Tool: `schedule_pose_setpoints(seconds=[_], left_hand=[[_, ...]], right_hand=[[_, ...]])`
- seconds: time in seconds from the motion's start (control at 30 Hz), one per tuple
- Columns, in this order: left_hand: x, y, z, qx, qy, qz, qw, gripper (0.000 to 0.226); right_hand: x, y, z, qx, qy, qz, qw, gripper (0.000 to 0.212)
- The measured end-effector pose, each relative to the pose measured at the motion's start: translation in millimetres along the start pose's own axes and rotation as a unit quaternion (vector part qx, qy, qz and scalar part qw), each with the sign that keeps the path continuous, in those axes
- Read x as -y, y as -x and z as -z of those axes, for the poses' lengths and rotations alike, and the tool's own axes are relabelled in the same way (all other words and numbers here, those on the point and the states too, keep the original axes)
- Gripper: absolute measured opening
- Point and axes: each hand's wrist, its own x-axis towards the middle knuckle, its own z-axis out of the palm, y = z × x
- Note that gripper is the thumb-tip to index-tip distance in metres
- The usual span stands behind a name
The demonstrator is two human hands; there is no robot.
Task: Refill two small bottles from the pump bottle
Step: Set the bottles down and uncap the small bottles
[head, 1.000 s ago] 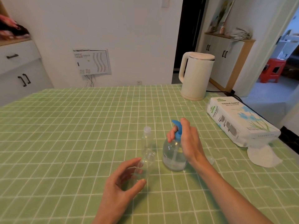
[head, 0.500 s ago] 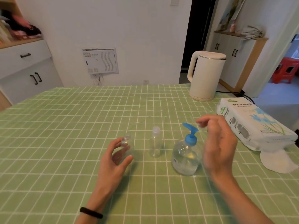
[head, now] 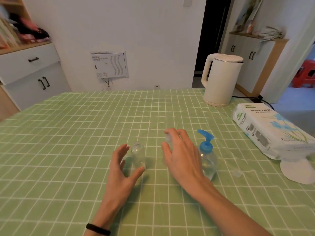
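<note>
Where our left wrist comes in, at the near edge: a black wristband (head: pixel 98 229) circles it, above the green checked tablecloth (head: pixel 68 150)
Left hand (head: pixel 121 171): fingers wide and nearly straight, cupped about the open small bottle; thumb tip by its base, fingertips just left of its shoulder; we cannot tell whether they touch it
Open small bottle (head: pixel 138 155): clear, upright, uncapped, standing on the cloth between our two hands
Capped small bottle (head: pixel 168 138): upright, near the open one on its right; only the pale cap shows plainly, the body mostly behind our right hand
Right hand (head: pixel 183 157): palm down, fingers curved narrowly about that cap, forefinger above it, thumb below; we cannot tell whether they grip
Pump bottle (head: pixel 207 160): clear with a blue pump, upright, just right of our right hand and partly behind it, clear liquid in its lower part
Loose cap (head: pixel 237 173): small and clear, on the cloth right of the pump bottle
Kettle (head: pixel 221 79): white, at the far right of the table
Tissue pack (head: pixel 269 132): lying flat at the right edge
Tissue sheet (head: pixel 294 169): white, showing at the pack's near end
</note>
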Motion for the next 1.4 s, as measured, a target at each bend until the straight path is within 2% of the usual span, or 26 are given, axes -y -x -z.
schedule_pose_setpoints(seconds=[0.13, 0.27, 0.5, 0.67, 0.77, 0.83, 1.0, 1.13, 1.3, 1.4], left_hand=[[-18, 27, -4, -0.086, -0.038, -0.088, 0.992, 0.071], [-36, 50, -25, -0.011, -0.058, -0.136, 0.989, 0.069], [-32, 60, -44, 0.065, -0.115, -0.108, 0.985, 0.062], [-24, 65, -45, 0.109, -0.051, -0.051, 0.991, 0.06], [-20, 69, -44, 0.13, -0.027, -0.036, 0.991, 0.061], [-19, 71, -44, 0.131, -0.018, -0.032, 0.991, 0.061], [-17, 71, -41, 0.121, -0.01, -0.028, 0.992, 0.061], [-21, 72, -44, 0.126, -0.019, -0.03, 0.991, 0.062], [-23, 74, -45, 0.118, -0.012, -0.022, 0.993, 0.061], [-22, 75, -46, 0.124, -0.013, -0.021, 0.992, 0.061]], right_hand=[[0, 1, 8, -0.013, -0.044, 0.019, 0.999, 0.024], [-5, 18, 25, -0.005, -0.122, 0.038, 0.992, 0.012], [-25, 52, 53, 0.04, -0.229, -0.006, 0.973, 0.017], [-41, 65, 58, 0.081, -0.265, -0.006, 0.961, 0.01], [-48, 72, 63, 0.123, -0.247, 0.032, 0.961, 0.018], [-50, 74, 65, 0.132, -0.226, 0.046, 0.964, 0.032], [-60, 70, 74, 0.085, -0.228, 0.025, 0.97, 0.05], [-56, 76, 71, 0.111, -0.228, 0.044, 0.966, 0.052], [-70, 72, 73, 0.085, -0.221, 0.024, 0.971, 0.052], [-65, 75, 73, 0.113, -0.194, 0.034, 0.974, 0.048]])
